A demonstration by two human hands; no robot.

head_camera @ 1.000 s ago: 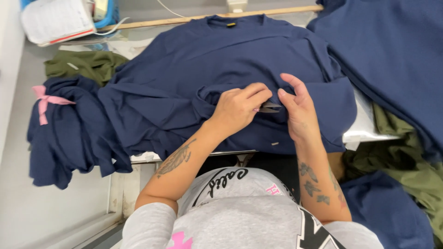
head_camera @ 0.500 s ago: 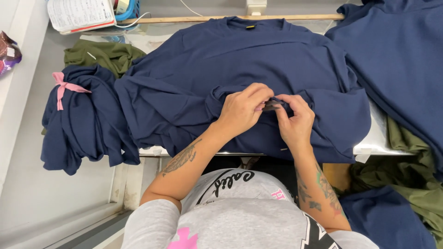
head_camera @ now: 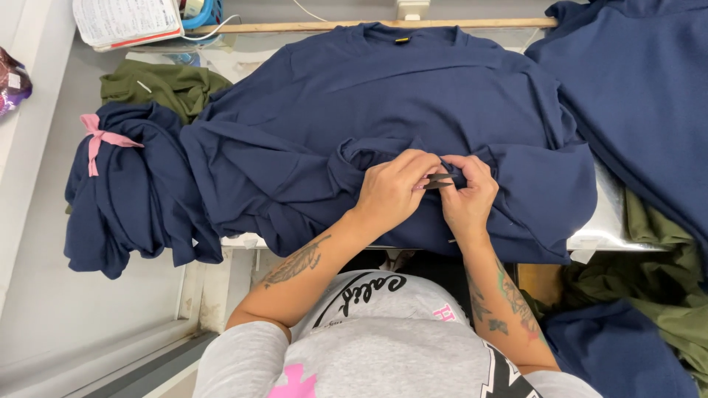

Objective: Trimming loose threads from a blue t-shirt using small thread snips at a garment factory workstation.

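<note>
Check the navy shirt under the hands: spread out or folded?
Spread out: the navy shirt lies open with its collar at the far edge; only its near hem is bunched where the left hand and right hand pinch it.

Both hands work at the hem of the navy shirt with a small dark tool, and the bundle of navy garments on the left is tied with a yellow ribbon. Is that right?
Not quite: the head view shows the ribbon on the navy bundle is pink, not yellow. The rest holds: left hand and right hand meet at the hem of the navy shirt around a small dark tool.
</note>
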